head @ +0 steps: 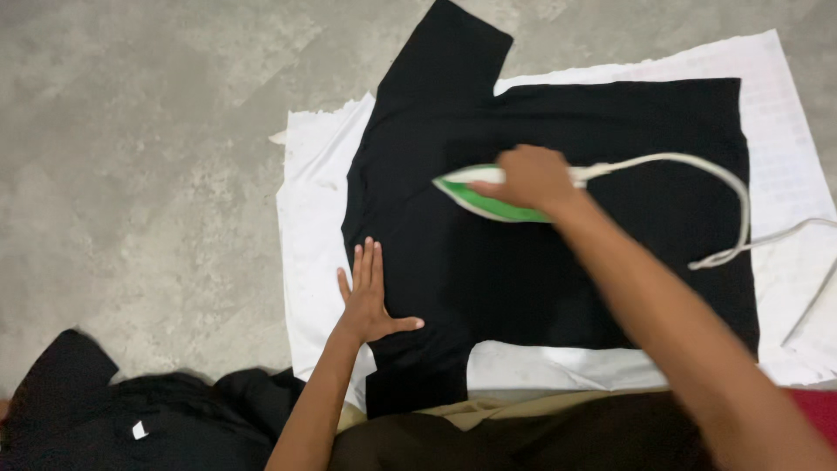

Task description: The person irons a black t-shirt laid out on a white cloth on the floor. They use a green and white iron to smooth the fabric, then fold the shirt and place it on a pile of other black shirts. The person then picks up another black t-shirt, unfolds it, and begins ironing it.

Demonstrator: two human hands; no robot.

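Observation:
A black T-shirt (pixel 540 262) lies spread flat on a white cloth (pixel 309 262) on the floor, its sleeves pointing up and down in the picture. My right hand (pixel 532 179) grips the handle of a green and white iron (pixel 475 199) resting on the middle of the shirt, tip toward the left. The iron's white cord (pixel 732 187) loops off to the right. My left hand (pixel 368 292) lies flat, fingers together and thumb out, on the shirt's left edge near the lower sleeve.
Bare grey concrete floor (pixel 148 148) surrounds the cloth. A heap of black garments (pixel 131 419) lies at the lower left. My legs, in dark and olive fabric (pixel 523 427), are at the bottom edge, with red fabric (pixel 815 410) at the lower right.

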